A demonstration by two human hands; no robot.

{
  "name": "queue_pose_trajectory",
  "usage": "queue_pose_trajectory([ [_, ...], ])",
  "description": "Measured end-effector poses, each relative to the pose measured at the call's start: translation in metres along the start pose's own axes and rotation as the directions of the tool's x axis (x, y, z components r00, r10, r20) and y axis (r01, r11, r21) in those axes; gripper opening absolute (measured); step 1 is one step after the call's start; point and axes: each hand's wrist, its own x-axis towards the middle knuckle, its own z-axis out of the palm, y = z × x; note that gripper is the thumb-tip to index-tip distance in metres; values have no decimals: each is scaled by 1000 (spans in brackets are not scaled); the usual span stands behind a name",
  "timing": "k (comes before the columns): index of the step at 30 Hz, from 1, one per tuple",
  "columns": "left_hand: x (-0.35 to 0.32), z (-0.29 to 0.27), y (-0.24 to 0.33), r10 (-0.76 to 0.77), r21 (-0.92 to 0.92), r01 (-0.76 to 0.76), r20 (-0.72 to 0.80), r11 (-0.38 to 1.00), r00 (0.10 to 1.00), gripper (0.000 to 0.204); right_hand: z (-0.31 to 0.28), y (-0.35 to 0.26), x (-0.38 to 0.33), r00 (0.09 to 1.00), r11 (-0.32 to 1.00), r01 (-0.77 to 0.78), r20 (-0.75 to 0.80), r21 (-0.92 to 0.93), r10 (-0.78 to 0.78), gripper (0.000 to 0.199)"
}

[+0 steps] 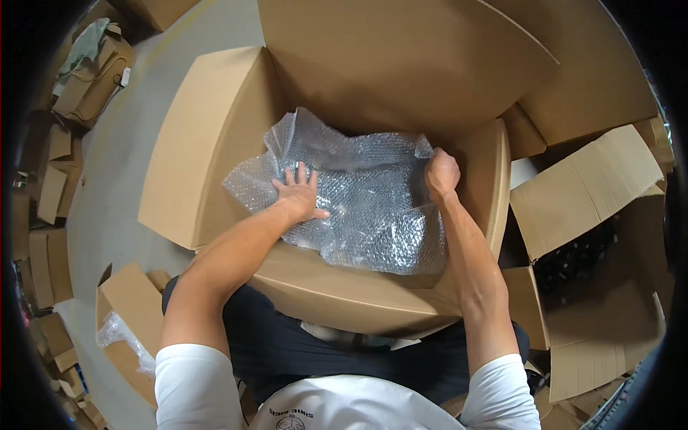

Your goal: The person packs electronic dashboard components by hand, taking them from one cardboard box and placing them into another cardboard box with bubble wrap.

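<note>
A sheet of clear bubble wrap (373, 208) lies spread inside a large open cardboard box (344, 287) in front of me. Its far edge is crumpled and stands up against the box walls. My left hand (297, 193) rests flat on the left part of the sheet, fingers spread. At the right wall, my right hand (442, 173) is closed in a fist on the upper right corner of the bubble wrap, and a small tuft pokes out beside the fingers. Whatever lies beneath the sheet cannot be made out.
The box's left flap (201, 143) folds outward and its tall far flap (401, 57) stands up. On the right, another open carton (609, 287) holds dark items. A smaller carton (132, 294) with bubble wrap stands at lower left. More cartons line the grey floor (136, 179).
</note>
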Motion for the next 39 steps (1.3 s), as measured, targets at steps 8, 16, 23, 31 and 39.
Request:
queue_pose_trajectory([
  [8, 31, 43, -24, -19, 176, -3, 121, 984, 992, 114, 11, -38, -17, 869, 872, 366, -216, -326, -446, 52],
  [16, 30, 26, -17, -69, 178, 44, 136, 983, 988, 114, 88, 9, -131, 750, 630, 603, 618, -489, -237, 78],
  [23, 57, 85, -92, 204, 203, -278, 324, 939, 924, 64, 65, -34, -112, 788, 777, 509, 564, -371, -247, 23],
  [31, 61, 102, -97, -52, 146, -55, 640, 988, 767, 77, -120, -38, -122, 611, 684, 729, 430, 21, -665, 41],
  [39, -84, -68, 93, 586, -394, -484, 195, 781, 787, 59, -306, 192, -138, 668, 898, 419, -625, -134, -405, 10],
])
